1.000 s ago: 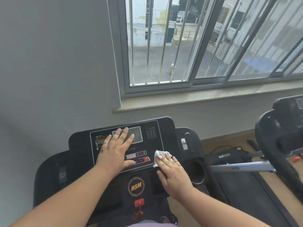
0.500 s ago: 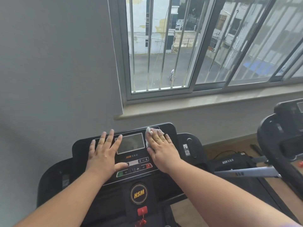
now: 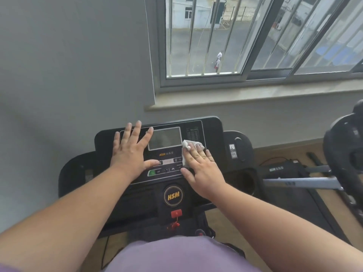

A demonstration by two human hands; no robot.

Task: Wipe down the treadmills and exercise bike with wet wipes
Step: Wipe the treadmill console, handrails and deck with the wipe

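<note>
the left hand [image 3: 131, 154] lies flat on the left of the black panel [image 3: 212, 132], the right hand [image 3: 200, 165] on its right. the screen [image 3: 165, 138] between them is bare. another machine [image 3: 343, 154] blocks the far right.

— Where do the hands lie on the treadmill console [image 3: 212, 130]?

— The left hand [image 3: 130, 154] rests flat on its left part, left of the screen [image 3: 165, 138]. The right hand [image 3: 202, 169] lies right of the screen, pressing the wet wipe [image 3: 186, 149] onto the panel.

— And around the console?

— The safety key [image 3: 176, 213] sits below the round logo [image 3: 173, 195]. The window [image 3: 255, 40] is behind, above the sill [image 3: 255, 95]. A second treadmill [image 3: 284, 169] stands on the right, on the floor [image 3: 284, 152].
</note>
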